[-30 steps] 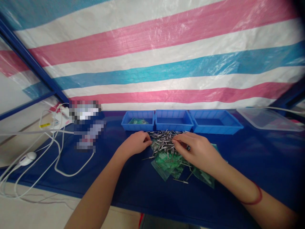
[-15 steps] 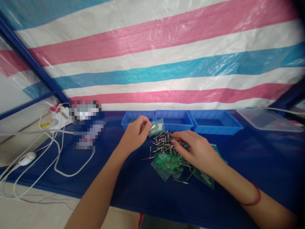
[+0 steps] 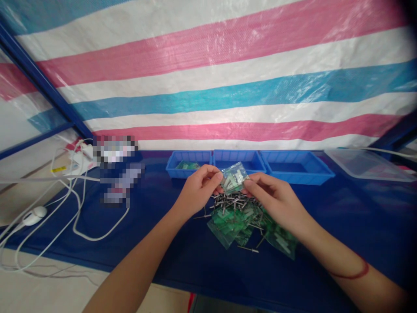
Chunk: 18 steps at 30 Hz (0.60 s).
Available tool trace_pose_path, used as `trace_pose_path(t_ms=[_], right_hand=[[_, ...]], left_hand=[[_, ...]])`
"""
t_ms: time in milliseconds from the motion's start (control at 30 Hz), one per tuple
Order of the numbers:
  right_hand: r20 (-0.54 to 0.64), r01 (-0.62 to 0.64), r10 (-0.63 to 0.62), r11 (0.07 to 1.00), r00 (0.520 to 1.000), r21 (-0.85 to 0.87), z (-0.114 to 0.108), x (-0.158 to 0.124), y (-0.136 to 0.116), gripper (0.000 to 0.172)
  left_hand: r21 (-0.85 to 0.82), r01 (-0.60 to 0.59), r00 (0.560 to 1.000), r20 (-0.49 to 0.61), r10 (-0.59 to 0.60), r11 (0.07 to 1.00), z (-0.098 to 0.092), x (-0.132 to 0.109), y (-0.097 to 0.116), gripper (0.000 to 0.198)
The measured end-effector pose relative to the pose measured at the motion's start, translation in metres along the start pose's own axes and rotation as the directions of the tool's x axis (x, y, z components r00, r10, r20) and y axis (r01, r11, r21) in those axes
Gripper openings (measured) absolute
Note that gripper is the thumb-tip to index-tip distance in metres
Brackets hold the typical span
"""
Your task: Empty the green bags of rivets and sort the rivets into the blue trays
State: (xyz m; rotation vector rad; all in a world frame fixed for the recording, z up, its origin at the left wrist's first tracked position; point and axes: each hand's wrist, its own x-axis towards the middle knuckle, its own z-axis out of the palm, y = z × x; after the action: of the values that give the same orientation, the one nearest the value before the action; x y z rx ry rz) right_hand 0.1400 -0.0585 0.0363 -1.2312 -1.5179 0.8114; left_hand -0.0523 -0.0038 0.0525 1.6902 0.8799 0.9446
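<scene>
Between my two hands a small clear plastic bag point(image 3: 235, 177) with pale pieces inside is held up over the pile. My left hand point(image 3: 203, 187) pinches its left edge between thumb and fingers. At its lower right corner, my right hand point(image 3: 272, 195) grips the plastic the same way. Right below lies a heap of metal pop rivets point(image 3: 230, 202), partly covered by the hands and the bag. Several green-tinted plastic bags point(image 3: 228, 224) lie in front of the rivets. One loose rivet point(image 3: 248, 249) rests nearer the table's front edge.
Three blue bins stand in a row behind the pile: the left bin point(image 3: 172, 173) contains small bags, beside a middle bin point(image 3: 257, 165) and a right bin point(image 3: 312, 177). A clear plastic lid point(image 3: 368, 165) lies at the right. White cables point(image 3: 78, 217) and a power strip crowd the left.
The bag in my left hand has moved right and up over the rivets. My right hand has lifted from the pile and taken hold of the bag's other side.
</scene>
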Motion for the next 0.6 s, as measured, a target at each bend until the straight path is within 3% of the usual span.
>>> trace_pose_path(t_ms=[200, 400, 600], right_hand=[[-0.021, -0.075, 0.075, 0.997, 0.997, -0.008, -0.0010, 0.0029, -0.0012, 0.032], [-0.107, -0.183, 0.204, 0.968, 0.973, 0.174, -0.0002, 0.0030, -0.0028, 0.037], [-0.134, -0.180, 0.233, 0.929, 0.963, 0.324, -0.0015, 0.0024, -0.0075, 0.035]], left_hand=[[0.108, 0.023, 0.999, 0.030, -0.027, 0.994, -0.0038, 0.0026, -0.0057, 0.022], [0.202, 0.001, 1.000, -0.019, 0.003, 0.979, -0.0029, 0.0015, -0.0058, 0.023], [-0.035, 0.016, 1.000, -0.002, -0.016, 0.999, 0.0010, 0.0031, -0.0066, 0.023]])
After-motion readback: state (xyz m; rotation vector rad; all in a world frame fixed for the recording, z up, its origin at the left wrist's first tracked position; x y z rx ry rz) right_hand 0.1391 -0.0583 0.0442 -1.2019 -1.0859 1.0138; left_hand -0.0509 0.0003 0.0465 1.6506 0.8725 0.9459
